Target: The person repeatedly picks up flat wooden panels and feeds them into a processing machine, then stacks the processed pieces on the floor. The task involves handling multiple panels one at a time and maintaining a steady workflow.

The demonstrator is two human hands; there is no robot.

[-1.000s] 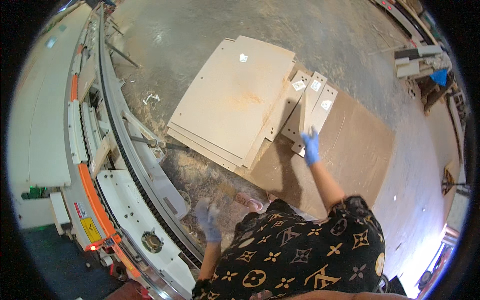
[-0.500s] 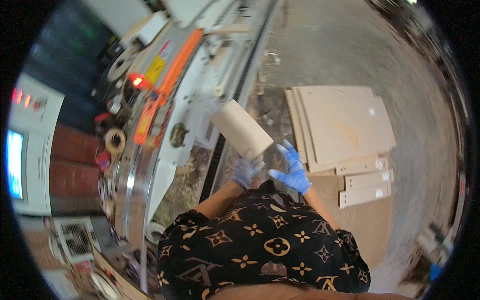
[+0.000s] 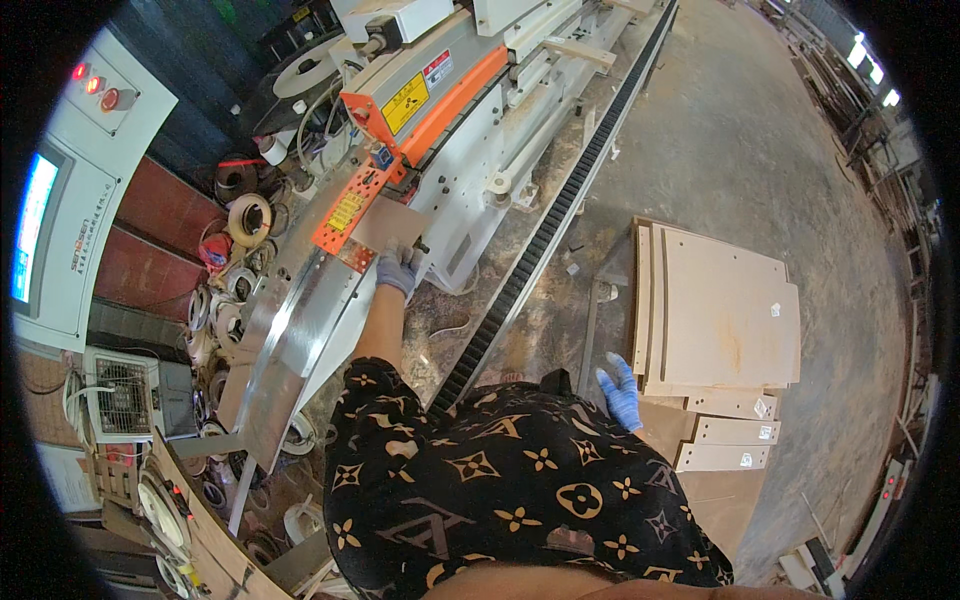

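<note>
My left hand (image 3: 397, 268), in a grey-blue glove, is closed on the near edge of a small beige board (image 3: 388, 224). The board lies on the machine's side, its far part beneath the orange guard (image 3: 345, 212). Down at the right, my right hand (image 3: 620, 392) in a blue glove hangs beside the pile of beige panels (image 3: 720, 310). Its fingers are loosely stretched, with nothing seen in them.
A black chain-like conveyor track (image 3: 540, 270) runs diagonally past the machine. Narrow drilled strips (image 3: 735, 431) lie below the panels. To the left are rolls of edging tape (image 3: 250, 218) and a control cabinet (image 3: 130, 180) with a lit screen. Concrete floor stretches to the right.
The board, held in front of me before, has moved left to the machine with my left hand. My right hand has dropped lower and farther right. The view has shifted.
</note>
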